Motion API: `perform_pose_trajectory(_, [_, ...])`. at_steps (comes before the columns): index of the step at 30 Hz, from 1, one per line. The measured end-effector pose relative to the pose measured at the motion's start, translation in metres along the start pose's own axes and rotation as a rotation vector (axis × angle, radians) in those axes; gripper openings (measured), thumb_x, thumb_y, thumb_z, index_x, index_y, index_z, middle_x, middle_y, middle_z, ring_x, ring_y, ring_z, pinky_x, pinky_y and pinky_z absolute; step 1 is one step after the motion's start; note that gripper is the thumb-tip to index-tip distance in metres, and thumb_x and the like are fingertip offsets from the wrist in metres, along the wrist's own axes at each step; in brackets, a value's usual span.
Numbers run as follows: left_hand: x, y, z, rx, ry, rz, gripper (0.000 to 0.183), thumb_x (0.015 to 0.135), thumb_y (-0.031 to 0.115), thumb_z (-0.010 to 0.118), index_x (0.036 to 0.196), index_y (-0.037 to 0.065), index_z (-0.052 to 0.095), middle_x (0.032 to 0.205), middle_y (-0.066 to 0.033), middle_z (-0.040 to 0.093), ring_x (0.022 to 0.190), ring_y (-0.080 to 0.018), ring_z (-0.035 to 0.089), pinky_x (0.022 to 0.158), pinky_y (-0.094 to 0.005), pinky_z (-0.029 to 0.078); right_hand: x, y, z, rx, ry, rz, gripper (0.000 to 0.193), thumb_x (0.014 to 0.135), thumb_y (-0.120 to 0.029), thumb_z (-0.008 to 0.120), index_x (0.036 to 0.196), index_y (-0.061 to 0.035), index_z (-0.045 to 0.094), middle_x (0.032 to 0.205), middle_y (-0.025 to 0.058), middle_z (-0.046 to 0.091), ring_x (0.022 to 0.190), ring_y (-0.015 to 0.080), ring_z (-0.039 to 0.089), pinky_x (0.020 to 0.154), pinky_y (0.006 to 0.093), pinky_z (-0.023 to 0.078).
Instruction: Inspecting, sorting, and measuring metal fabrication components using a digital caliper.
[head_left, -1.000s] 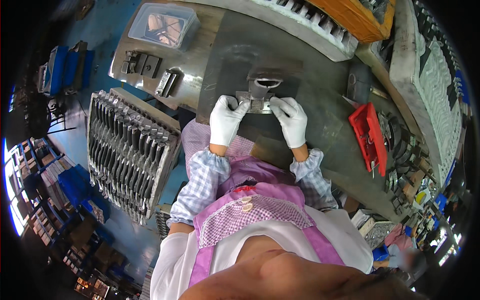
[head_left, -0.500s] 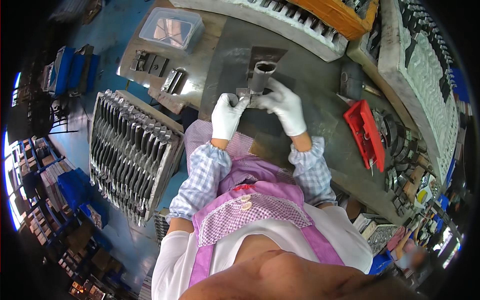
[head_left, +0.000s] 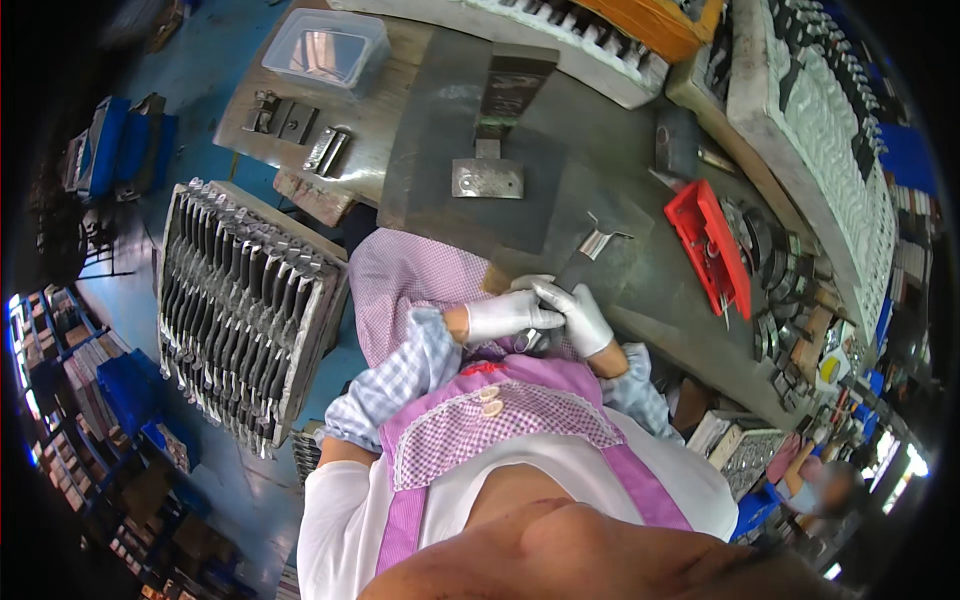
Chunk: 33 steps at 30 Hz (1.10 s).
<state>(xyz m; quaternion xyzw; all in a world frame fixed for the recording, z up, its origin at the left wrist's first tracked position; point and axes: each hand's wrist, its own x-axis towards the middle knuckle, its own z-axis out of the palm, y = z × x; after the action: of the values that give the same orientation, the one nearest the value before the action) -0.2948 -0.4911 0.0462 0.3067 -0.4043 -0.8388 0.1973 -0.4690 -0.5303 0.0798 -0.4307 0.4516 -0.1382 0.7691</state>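
Close to my lap, at the bench's near edge, my left hand (head_left: 508, 314) and my right hand (head_left: 580, 316), both in white gloves, are closed together around a long dark handle with shiny metal ends (head_left: 597, 243). Its forked end points away from me, over the bench. The other metal end peeks out below my fingers, and the middle is mostly hidden by the gloves. Farther off on the bench stands a metal fixture (head_left: 487, 180) with a curved plate in front. Behind it rises a dark flat upright (head_left: 512, 90).
A rack of dark handles (head_left: 245, 310) stands to my left. On the bench are a clear plastic box (head_left: 325, 45), small metal blocks (head_left: 285, 122), a red tray (head_left: 708, 250) and a hammer (head_left: 680, 140). White foam trays (head_left: 835, 150) line the far and right sides.
Both hands have come back from the fixture toward my lap, now with the long handle between them. The grey tube-like upright shape at the fixture no longer shows there. The view has shifted slightly.
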Motion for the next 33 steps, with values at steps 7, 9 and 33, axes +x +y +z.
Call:
perform_pose_trajectory(7, [0.010, 0.018, -0.001, 0.704, 0.756, 0.269, 0.043, 0.083, 0.031, 0.075, 0.120, 0.010, 0.066, 0.127, -0.0147, 0.061, 0.119, -0.0352, 0.058, 0.098, -0.0436, 0.050, -0.046, 0.047, -0.025, -0.273, 0.701, -0.241, 0.018, 0.088, 0.001, 0.063, 0.104, 0.0016, 0.071, 0.070, 0.0034, 0.064, 0.056, 0.0065, 0.053, 0.051, 0.0239, 0.041])
perform_pose_trajectory(9, [0.016, 0.029, -0.002, 1.121, 0.761, 0.507, 0.055, 0.075, 0.029, 0.080, 0.125, 0.014, 0.062, 0.132, -0.0127, 0.057, 0.122, -0.0360, 0.055, 0.099, -0.0461, 0.049, -0.050, 0.049, -0.022, -0.334, 0.468, 0.018, 0.014, 0.084, -0.001, 0.065, 0.095, 0.0015, 0.073, 0.068, 0.0012, 0.061, 0.055, 0.0063, 0.051, 0.051, 0.0240, 0.040])
perform_pose_trajectory(33, [-0.038, 0.020, -0.079, -0.191, 1.388, 0.383, 0.022, 0.099, 0.016, 0.065, 0.115, 0.003, 0.071, 0.089, -0.0023, 0.072, 0.070, -0.0047, 0.058, 0.064, -0.0193, 0.048, 0.132, -0.083, 0.046, -0.912, 0.472, -0.462, 0.019, 0.083, -0.024, 0.078, 0.089, -0.0068, 0.072, 0.083, 0.0124, 0.073, 0.080, 0.0334, 0.071, 0.069, 0.0400, 0.054])
